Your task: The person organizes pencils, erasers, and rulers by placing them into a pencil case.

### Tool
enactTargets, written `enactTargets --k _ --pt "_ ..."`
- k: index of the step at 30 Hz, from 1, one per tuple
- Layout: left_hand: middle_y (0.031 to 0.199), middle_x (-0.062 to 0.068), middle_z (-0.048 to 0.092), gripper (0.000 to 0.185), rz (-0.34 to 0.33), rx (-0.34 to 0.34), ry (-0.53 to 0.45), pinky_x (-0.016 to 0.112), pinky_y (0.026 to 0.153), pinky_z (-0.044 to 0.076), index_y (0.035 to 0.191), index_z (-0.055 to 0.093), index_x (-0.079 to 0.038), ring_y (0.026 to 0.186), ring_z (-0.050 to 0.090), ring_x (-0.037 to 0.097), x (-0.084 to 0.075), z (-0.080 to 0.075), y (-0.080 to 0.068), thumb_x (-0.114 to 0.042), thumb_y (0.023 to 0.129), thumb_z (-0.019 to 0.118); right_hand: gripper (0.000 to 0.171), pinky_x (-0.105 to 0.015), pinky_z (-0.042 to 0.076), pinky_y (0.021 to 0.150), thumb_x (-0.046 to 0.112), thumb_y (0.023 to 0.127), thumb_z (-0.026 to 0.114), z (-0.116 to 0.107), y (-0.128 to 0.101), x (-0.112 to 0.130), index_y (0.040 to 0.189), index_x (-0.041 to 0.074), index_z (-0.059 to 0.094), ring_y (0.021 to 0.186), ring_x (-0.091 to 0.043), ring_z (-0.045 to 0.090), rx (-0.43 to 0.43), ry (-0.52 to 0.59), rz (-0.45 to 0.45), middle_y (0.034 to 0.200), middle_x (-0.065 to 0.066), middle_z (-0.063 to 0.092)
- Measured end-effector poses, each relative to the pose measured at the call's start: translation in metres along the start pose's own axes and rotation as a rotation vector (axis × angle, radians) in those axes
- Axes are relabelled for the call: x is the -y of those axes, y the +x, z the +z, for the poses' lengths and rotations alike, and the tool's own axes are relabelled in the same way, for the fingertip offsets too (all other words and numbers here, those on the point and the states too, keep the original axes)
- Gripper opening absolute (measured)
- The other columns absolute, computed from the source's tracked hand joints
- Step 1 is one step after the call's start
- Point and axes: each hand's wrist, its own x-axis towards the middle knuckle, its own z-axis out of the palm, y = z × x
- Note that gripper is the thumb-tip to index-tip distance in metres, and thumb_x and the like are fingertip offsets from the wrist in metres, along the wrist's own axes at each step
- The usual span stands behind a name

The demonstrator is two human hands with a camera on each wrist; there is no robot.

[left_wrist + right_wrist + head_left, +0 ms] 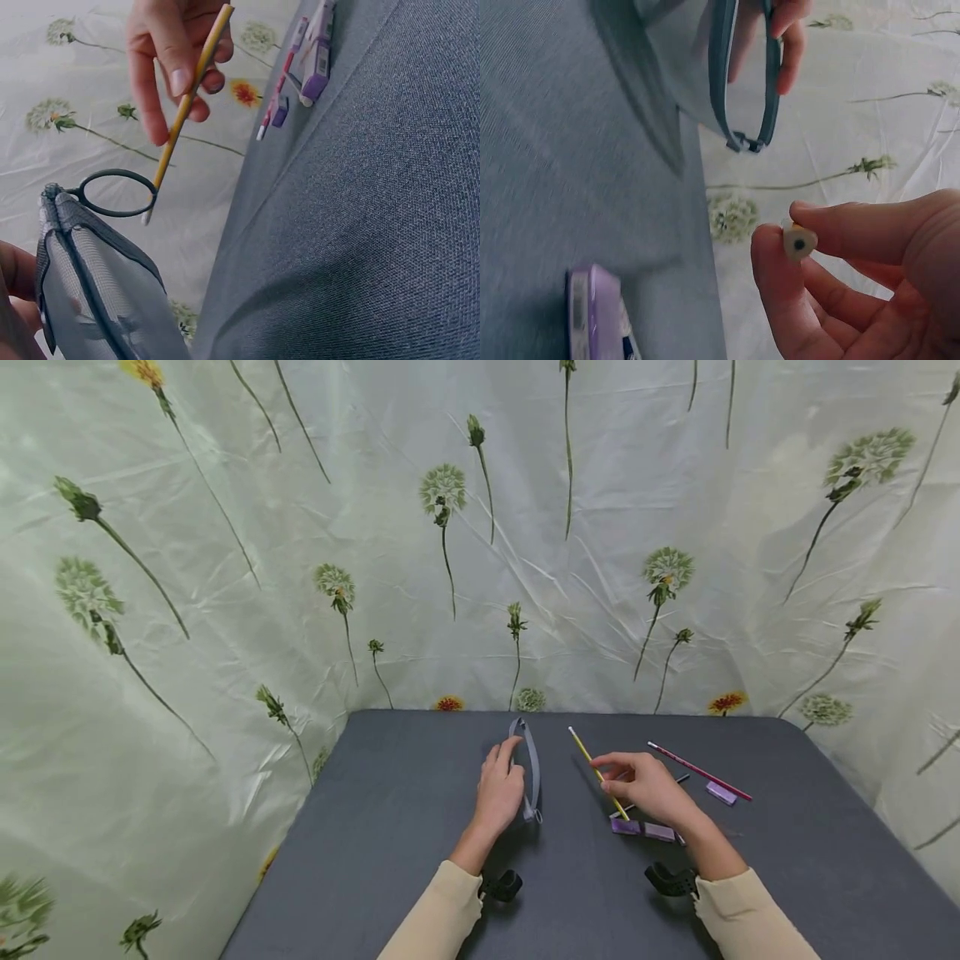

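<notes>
My left hand (pixel 504 770) grips a grey mesh pencil pouch (pixel 533 768) that stands on edge on the dark grey table (pixel 390 827). Its fingers (pixel 784 37) curl over the pouch's (pixel 727 67) open zipper rim. My right hand (pixel 615 775) pinches a yellow pencil (pixel 596 771) between thumb and fingers, a little to the right of the pouch and apart from it. In the left wrist view the pencil's (pixel 187 105) tip hangs just beside the pouch's (pixel 97 292) ring-shaped zipper pull (pixel 116 193). The pencil's blunt end (pixel 799 242) shows between the right fingertips.
Under and right of my right hand lie a purple stick-shaped item (pixel 643 829), a pink pencil (pixel 697 771), a small purple eraser (pixel 722 792) and a thin dark pen (pixel 681 778). A flowered cloth (pixel 450 568) hangs behind and beside the table.
</notes>
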Motion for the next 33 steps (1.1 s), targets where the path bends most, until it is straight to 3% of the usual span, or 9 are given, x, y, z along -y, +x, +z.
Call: enactTargets --k 9,16,27,33 --pt "0.157 0.001 0.040 0.059 -0.028 -0.033 -0.097 0.056 0.107 0.036 0.150 0.044 -0.036 0.143 0.037 0.026 -0.002 0.002 0.002 -0.016 0.095 0.046 0.033 -0.045 0.057 0.072 0.013 0.096 0.069 0.004 0.009 0.023 0.129 0.012 0.068 0.087 -0.028 0.067 0.023 0.106 0.016 0.107 -0.016 0.068" --pt "0.156 0.004 0.041 0.056 -0.051 -0.051 -0.142 0.058 0.106 0.036 0.150 0.044 -0.038 0.140 0.040 0.029 -0.004 0.005 0.000 -0.020 0.097 0.049 0.039 -0.050 0.057 0.079 0.017 0.096 0.070 0.009 0.016 0.038 0.134 0.008 0.064 0.093 -0.034 0.068 0.039 0.190 0.023 0.106 -0.011 0.069" --pt "0.155 0.006 0.041 0.056 -0.061 -0.032 -0.215 0.060 0.103 0.036 0.152 0.041 -0.040 0.137 0.043 0.031 -0.008 0.008 -0.005 -0.026 0.098 0.049 0.042 -0.046 0.058 0.079 0.018 0.096 0.070 0.020 0.025 0.052 0.135 0.006 0.064 0.095 -0.036 0.067 0.056 0.237 0.019 0.104 -0.012 0.070" --pt "0.153 0.007 0.042 0.055 -0.053 -0.004 -0.231 0.057 0.101 0.038 0.152 0.039 -0.043 0.133 0.046 0.029 -0.009 0.009 -0.007 -0.028 0.099 0.049 0.041 -0.045 0.058 0.076 0.013 0.097 0.067 0.023 0.022 0.072 0.136 0.000 0.061 0.083 -0.027 0.069 0.073 0.269 -0.002 0.103 -0.019 0.070"
